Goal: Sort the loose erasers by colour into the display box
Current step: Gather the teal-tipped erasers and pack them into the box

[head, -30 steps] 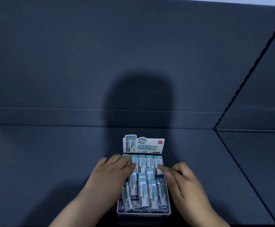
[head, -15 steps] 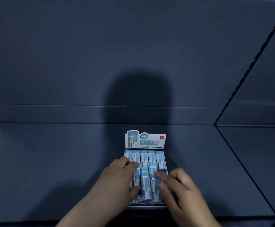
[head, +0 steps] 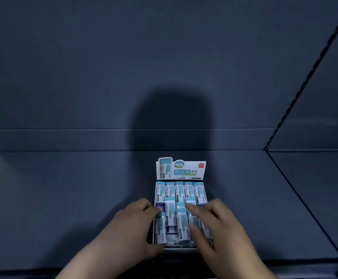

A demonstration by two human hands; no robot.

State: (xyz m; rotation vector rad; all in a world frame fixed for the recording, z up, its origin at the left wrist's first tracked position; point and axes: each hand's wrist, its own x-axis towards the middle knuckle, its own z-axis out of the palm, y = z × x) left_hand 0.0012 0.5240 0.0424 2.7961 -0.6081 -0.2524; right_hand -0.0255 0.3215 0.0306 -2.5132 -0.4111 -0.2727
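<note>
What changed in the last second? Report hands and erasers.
Left hand slid left off the erasers to grip the display box at its left wall, uncovering a purple eraser. Right hand reached left across them. Back row unchanged.

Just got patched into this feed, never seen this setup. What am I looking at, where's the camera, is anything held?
No machine here: these are a person's two bare hands, seen from one wide-angle camera on their head, looking forward and down. On the dark blue surface stands an open display box, its printed header card upright at the back. Inside lie teal-and-white sleeved erasers: a tidy row at the back, looser ones in front, one purple end showing at left. The left hand cups the box's left side; the right hand lays its index finger stretched on the middle erasers. Nothing is lifted.
</note>
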